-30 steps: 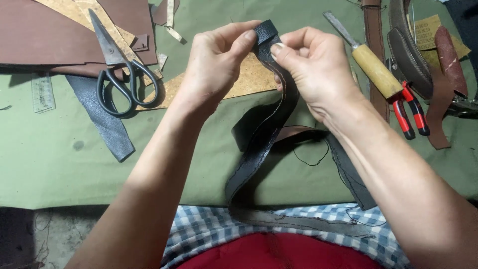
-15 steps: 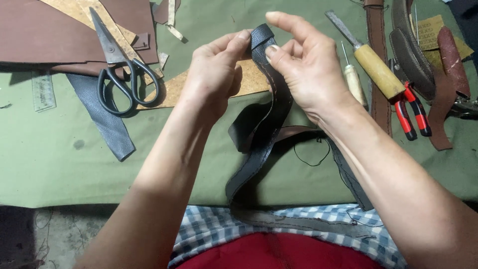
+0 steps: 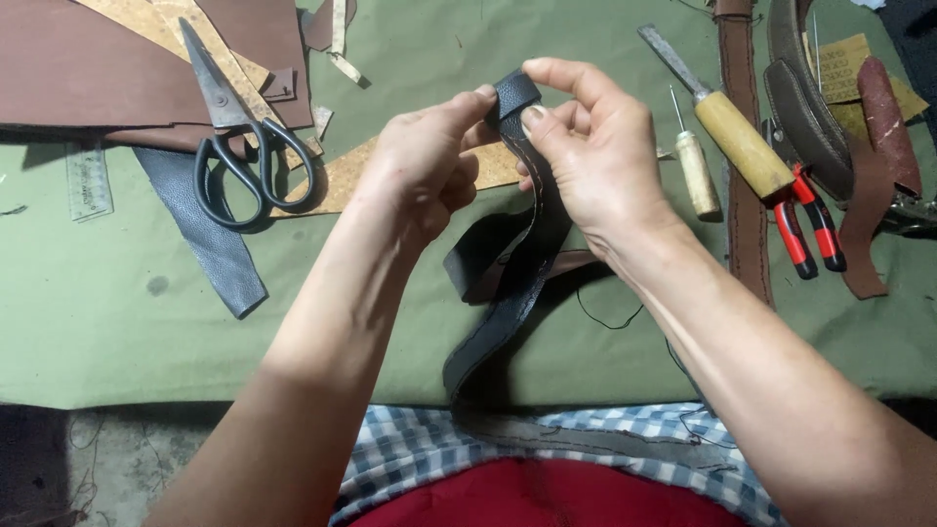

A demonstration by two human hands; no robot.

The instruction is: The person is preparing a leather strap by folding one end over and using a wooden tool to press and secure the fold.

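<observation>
while the black strap (image 3: 517,244) hangs from both hands above the green cloth (image 3: 117,322), the step in hand looks like folding or rolling its top end, and it is best judged from left to right. far left, a clear ruler (image 3: 88,181) lies on the cloth under a brown leather sheet (image 3: 88,59), with black-handled scissors (image 3: 239,146) resting partly on a loose black leather strip (image 3: 210,234); none of these touch the work. the left hand (image 3: 425,161) is closed on the strap's upper end, thumb tip pressed to the fold from the left. just beside it the right hand (image 3: 595,146) pinches the same fold, thumb in front and forefinger arched over the top, so the two hands meet on the strap and nearly touch. below them the strap loops, shows a brown underside, and runs down toward the checked shirt (image 3: 439,454). to do this well, i would keep the stitched edges lined up and press the crease evenly with both thumbs, letting the loose tail hang free so it does not twist. a thin thread (image 3: 610,317) trails near the wrist and could snag. further right lie a small awl (image 3: 695,166), a wooden-handled chisel (image 3: 732,132) and red pliers (image 3: 810,229), well apart from the hands.
</observation>
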